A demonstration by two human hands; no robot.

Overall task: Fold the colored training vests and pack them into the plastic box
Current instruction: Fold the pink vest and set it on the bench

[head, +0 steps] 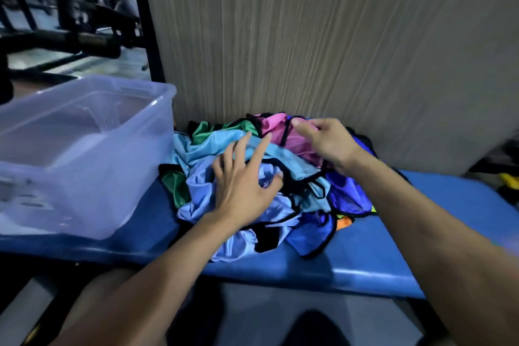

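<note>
A loose pile of training vests [295, 199] with black trim lies on the blue bench, in pale blue, green, pink, dark blue and orange. My left hand [244, 180] rests on the pale blue vest [202, 194] near the middle of the pile, fingers spread and straight. My right hand [323, 139] is over the back of the pile, its fingers curled at the pink vest [297, 143]; whether it pinches the cloth is blurred. The clear plastic box [84, 205] stands left of the pile with nothing visible inside.
The blue padded bench [365, 255] runs left to right, its front edge near me. A wood-grain panel [309, 36] rises right behind the pile. Dark metal gym frames [84, 36] stand at the far left. My knees are below the bench edge.
</note>
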